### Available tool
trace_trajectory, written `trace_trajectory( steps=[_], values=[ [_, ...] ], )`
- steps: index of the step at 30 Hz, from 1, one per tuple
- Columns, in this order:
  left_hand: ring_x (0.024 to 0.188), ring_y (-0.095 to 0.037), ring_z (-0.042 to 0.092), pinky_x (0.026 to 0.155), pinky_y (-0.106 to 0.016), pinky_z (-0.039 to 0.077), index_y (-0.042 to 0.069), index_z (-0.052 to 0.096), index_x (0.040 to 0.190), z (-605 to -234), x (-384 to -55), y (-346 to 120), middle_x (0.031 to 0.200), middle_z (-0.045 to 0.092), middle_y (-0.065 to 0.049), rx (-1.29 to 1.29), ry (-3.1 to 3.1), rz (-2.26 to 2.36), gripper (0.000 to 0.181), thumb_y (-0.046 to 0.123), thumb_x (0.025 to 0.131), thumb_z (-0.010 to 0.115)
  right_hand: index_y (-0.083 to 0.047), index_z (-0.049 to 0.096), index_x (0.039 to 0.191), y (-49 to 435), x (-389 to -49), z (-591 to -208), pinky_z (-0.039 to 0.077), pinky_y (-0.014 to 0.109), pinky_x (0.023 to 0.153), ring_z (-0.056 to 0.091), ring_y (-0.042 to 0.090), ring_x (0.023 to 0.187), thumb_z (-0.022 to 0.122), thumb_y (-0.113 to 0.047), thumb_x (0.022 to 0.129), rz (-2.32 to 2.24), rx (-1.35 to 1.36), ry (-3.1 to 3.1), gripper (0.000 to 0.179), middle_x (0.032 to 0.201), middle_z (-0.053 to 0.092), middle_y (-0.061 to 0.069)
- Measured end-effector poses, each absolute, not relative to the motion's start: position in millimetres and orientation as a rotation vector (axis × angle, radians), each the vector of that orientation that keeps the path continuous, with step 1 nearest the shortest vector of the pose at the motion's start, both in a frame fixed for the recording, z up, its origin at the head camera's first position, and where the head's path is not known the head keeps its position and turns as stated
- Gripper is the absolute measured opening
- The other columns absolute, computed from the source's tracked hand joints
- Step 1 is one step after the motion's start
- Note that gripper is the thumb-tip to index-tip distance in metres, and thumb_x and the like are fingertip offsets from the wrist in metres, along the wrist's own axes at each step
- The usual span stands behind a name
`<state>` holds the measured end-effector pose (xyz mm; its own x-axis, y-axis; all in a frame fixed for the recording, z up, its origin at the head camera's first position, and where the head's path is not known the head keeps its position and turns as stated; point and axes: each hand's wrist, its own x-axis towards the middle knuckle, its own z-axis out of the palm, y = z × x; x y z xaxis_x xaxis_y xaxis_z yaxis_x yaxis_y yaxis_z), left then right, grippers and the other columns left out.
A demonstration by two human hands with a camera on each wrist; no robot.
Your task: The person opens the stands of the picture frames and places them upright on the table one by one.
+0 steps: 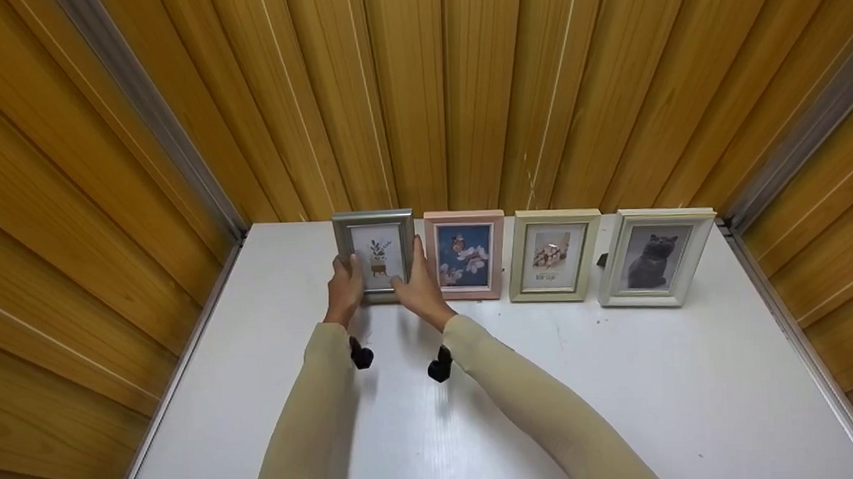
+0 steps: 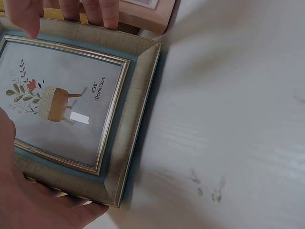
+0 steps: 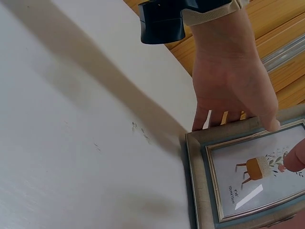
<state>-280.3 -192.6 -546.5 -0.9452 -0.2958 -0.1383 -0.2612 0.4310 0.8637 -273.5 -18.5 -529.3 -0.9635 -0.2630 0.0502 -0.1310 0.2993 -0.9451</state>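
Observation:
A grey-green picture frame (image 1: 375, 245) with a potted-plant print stands on the white table at the left end of a row of frames. My left hand (image 1: 344, 290) grips its left side, thumb over the front border and fingers behind the edge. On the opposite side my right hand (image 1: 423, 291) holds it, the thumb reaching over the lower front. In the left wrist view, the frame's lower edge (image 2: 127, 126) lies close against the table. A pink frame (image 1: 467, 295) with a blossom picture is right beside my right hand.
To the right stand a cream frame (image 1: 517, 261) with a shell-like picture and a white frame (image 1: 614, 260) with a grey cat picture. Wood-look panels (image 1: 405, 89) rise behind the white table (image 1: 435, 441) and at both sides.

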Motion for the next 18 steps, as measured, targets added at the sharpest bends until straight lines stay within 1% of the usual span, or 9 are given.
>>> trace_trajectory(
  steps=[2, 11, 15, 18],
  values=[
    [0.147, -0.044, 0.033, 0.12, -0.052, 0.027, 0.001, 0.012, 0.162, -546.5, -281.0, -192.3, 0.16, 0.032, -0.031, 0.506, -2.625, -1.579, 0.073, 0.05, 0.11, 0.024, -0.014, -0.008, 0.165, -18.9, -273.9, -528.8, 0.017, 0.046, 0.124, 0.009, 0.028, 0.157, 0.058, -0.012, 0.102, -1.751, -0.372, 2.442, 0.091, 0.172, -0.003, 0.008],
    [0.15, -0.041, 0.029, 0.121, -0.053, 0.024, 0.002, 0.01, 0.163, -547.0, -280.3, -193.3, 0.162, 0.029, -0.029, 0.496, -2.605, -1.63, 0.074, 0.051, 0.11, 0.026, -0.016, -0.007, 0.165, -18.9, -274.3, -528.8, 0.018, 0.047, 0.124, 0.01, 0.028, 0.157, 0.059, -0.012, 0.101, -1.726, -0.373, 2.469, 0.092, 0.173, -0.001, 0.008],
    [0.15, -0.04, 0.029, 0.121, -0.052, 0.024, 0.004, 0.009, 0.164, -549.5, -279.5, -193.5, 0.163, 0.029, -0.027, 0.495, -2.618, -1.595, 0.072, 0.049, 0.11, 0.028, -0.01, -0.005, 0.165, -17.1, -274.1, -529.4, 0.02, 0.047, 0.124, 0.012, 0.03, 0.156, 0.058, -0.011, 0.101, -1.697, -0.379, 2.497, 0.089, 0.172, 0.002, 0.011],
    [0.151, -0.04, 0.027, 0.122, -0.052, 0.023, 0.006, 0.007, 0.165, -551.2, -277.2, -194.9, 0.164, 0.027, -0.026, 0.488, -2.631, -1.558, 0.073, 0.048, 0.11, 0.03, -0.006, -0.002, 0.165, -14.8, -273.2, -526.9, 0.02, 0.047, 0.124, 0.014, 0.031, 0.156, 0.056, -0.01, 0.102, -1.679, -0.378, 2.501, 0.086, 0.172, 0.005, 0.014]
  ],
)
